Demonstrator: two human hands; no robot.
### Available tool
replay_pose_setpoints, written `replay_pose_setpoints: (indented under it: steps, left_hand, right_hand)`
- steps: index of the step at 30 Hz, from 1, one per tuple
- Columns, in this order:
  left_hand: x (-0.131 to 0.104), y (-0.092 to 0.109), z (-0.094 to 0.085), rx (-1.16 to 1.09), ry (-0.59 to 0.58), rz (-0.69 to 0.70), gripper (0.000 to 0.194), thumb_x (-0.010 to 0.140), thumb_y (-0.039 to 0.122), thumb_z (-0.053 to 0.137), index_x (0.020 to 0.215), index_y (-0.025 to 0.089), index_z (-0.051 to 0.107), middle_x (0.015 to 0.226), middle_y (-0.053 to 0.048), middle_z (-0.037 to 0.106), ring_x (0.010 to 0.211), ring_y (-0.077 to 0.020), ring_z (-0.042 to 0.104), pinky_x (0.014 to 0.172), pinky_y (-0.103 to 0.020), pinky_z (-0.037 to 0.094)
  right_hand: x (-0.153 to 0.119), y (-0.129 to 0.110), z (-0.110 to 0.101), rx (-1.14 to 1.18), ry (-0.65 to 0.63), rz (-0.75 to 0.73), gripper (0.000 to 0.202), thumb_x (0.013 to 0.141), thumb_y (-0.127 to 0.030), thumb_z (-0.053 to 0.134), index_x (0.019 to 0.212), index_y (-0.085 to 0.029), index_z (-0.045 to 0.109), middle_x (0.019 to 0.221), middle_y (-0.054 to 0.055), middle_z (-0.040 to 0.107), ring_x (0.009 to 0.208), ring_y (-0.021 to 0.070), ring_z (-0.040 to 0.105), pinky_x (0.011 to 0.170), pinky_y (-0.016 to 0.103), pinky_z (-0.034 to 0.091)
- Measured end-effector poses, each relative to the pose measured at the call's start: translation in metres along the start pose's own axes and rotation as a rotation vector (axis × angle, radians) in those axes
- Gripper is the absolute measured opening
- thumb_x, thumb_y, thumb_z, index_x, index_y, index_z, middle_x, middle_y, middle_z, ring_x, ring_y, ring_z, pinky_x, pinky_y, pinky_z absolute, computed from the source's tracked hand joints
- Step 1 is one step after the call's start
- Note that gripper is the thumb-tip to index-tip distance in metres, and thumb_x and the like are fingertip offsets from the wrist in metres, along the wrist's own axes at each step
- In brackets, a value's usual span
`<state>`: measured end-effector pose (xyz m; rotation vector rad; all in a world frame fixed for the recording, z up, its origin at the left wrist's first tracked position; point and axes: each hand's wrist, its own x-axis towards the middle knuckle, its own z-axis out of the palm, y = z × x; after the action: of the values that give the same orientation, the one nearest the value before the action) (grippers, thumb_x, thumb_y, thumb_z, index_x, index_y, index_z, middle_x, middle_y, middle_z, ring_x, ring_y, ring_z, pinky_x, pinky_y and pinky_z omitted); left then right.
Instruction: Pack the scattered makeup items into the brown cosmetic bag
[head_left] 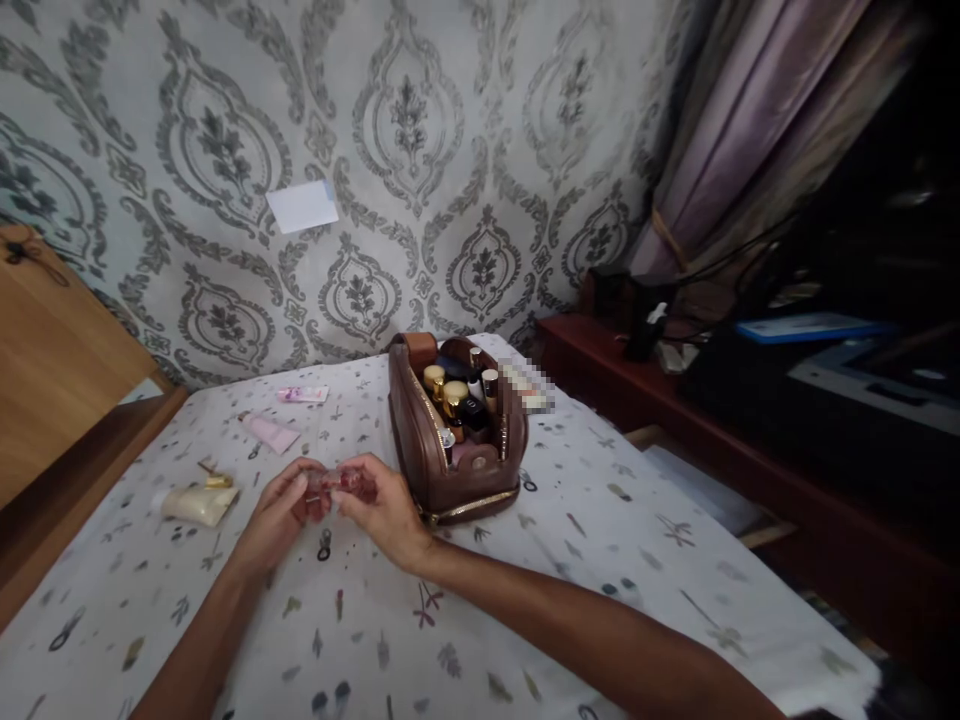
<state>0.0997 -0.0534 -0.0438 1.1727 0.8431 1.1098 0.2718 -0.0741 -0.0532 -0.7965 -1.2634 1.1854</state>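
Observation:
Between my left hand (281,505) and my right hand (386,512) is a small clear pink-red tube (325,481), gripped by the fingertips at both ends. Its exact kind is hard to make out, since the fingers cover much of it. Just right of my right hand stands a brown cosmetic bag (416,440), unzipped at the top. Gold-capped bottles (454,397) and a black-capped bottle (474,410) show inside it. To the left of my left hand lie a cream-coloured squeeze tube (196,505) and a small gold item (219,481).
Farther back on the patterned cloth (390,640) lie a pale pink tube (271,432) and a white-and-purple tube (303,395). Behind is a patterned wall with a white paper (303,207). A dark red cabinet (600,350) with an open drawer stands right; a wooden board (60,350) leans left.

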Motion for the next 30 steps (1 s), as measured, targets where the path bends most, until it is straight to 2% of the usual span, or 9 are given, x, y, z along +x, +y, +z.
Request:
replay_pose_setpoints:
  steps: [7, 11, 15, 18, 22, 24, 27, 30]
  left_hand:
    - [-0.004, 0.003, 0.025, -0.107, -0.027, 0.010, 0.033, 0.079, 0.048, 0.076, 0.095, 0.020, 0.068, 0.075, -0.001, 0.067, 0.056, -0.0112, 0.057, 0.050, -0.021, 0.046]
    - [-0.004, 0.006, 0.038, -0.113, -0.060, 0.055, 0.042, 0.080, 0.056, 0.073, 0.100, 0.019, 0.070, 0.077, -0.002, 0.068, 0.058, -0.0127, 0.057, 0.051, -0.023, 0.046]
    - [-0.002, 0.009, 0.049, -0.034, -0.106, 0.079, 0.047, 0.082, 0.061, 0.066, 0.100, 0.017, 0.068, 0.063, -0.002, 0.064, 0.057, -0.0156, 0.056, 0.050, -0.024, 0.043]
    - [0.001, 0.013, 0.060, 0.090, -0.114, 0.091, 0.043, 0.085, 0.058, 0.065, 0.093, 0.016, 0.065, 0.064, -0.003, 0.063, 0.059, -0.0160, 0.057, 0.052, -0.025, 0.042]
    - [0.007, 0.020, 0.077, 0.320, -0.069, 0.159, 0.036, 0.088, 0.052, 0.063, 0.091, 0.016, 0.063, 0.074, -0.004, 0.064, 0.067, -0.0173, 0.059, 0.056, -0.025, 0.043]
    - [0.008, 0.023, 0.086, 0.461, -0.034, 0.241, 0.031, 0.091, 0.048, 0.059, 0.097, 0.017, 0.064, 0.081, -0.004, 0.064, 0.071, -0.0175, 0.060, 0.060, -0.026, 0.046]
    - [0.008, 0.026, 0.099, 0.691, -0.008, 0.411, 0.023, 0.095, 0.037, 0.054, 0.109, 0.021, 0.061, 0.097, -0.005, 0.064, 0.088, -0.0194, 0.061, 0.074, -0.028, 0.049]
    - [0.009, 0.025, 0.110, 0.905, -0.010, 0.601, 0.028, 0.096, 0.031, 0.052, 0.123, 0.023, 0.055, 0.112, -0.009, 0.060, 0.102, -0.0222, 0.058, 0.082, -0.032, 0.050]
  right_hand:
    - [0.001, -0.034, -0.003, -0.100, -0.045, -0.136, 0.014, 0.079, -0.028, 0.072, 0.090, -0.021, 0.068, 0.084, 0.000, 0.068, 0.076, 0.0146, 0.061, 0.067, 0.024, 0.048]
    - [0.007, -0.056, -0.012, -0.221, -0.023, -0.245, 0.013, 0.079, -0.031, 0.074, 0.083, -0.020, 0.068, 0.084, 0.001, 0.064, 0.080, 0.0149, 0.060, 0.069, 0.024, 0.047]
    - [0.014, -0.081, -0.022, -0.115, -0.010, -0.234, 0.020, 0.080, -0.039, 0.071, 0.082, -0.020, 0.064, 0.087, 0.002, 0.061, 0.082, 0.0158, 0.060, 0.064, 0.023, 0.049]
    - [0.017, -0.094, -0.027, 0.099, -0.039, -0.107, 0.029, 0.079, -0.049, 0.069, 0.083, -0.022, 0.059, 0.081, 0.000, 0.062, 0.070, 0.0149, 0.060, 0.057, 0.025, 0.052]
    - [0.021, -0.103, -0.033, 0.229, -0.120, -0.001, 0.040, 0.074, -0.056, 0.073, 0.085, -0.023, 0.055, 0.070, -0.004, 0.058, 0.044, 0.0090, 0.048, 0.039, 0.024, 0.045]
    - [0.023, -0.108, -0.037, 0.231, -0.098, -0.028, 0.039, 0.073, -0.054, 0.074, 0.085, -0.021, 0.056, 0.070, -0.003, 0.058, 0.047, 0.0093, 0.052, 0.041, 0.022, 0.045]
    - [0.027, -0.121, -0.049, 0.188, -0.052, -0.118, 0.036, 0.074, -0.047, 0.076, 0.087, -0.019, 0.058, 0.077, -0.001, 0.061, 0.063, 0.0111, 0.060, 0.049, 0.020, 0.048]
    - [0.031, -0.135, -0.068, 0.116, -0.036, -0.180, 0.035, 0.076, -0.042, 0.076, 0.097, -0.019, 0.059, 0.081, -0.001, 0.063, 0.067, 0.0109, 0.061, 0.050, 0.019, 0.047]
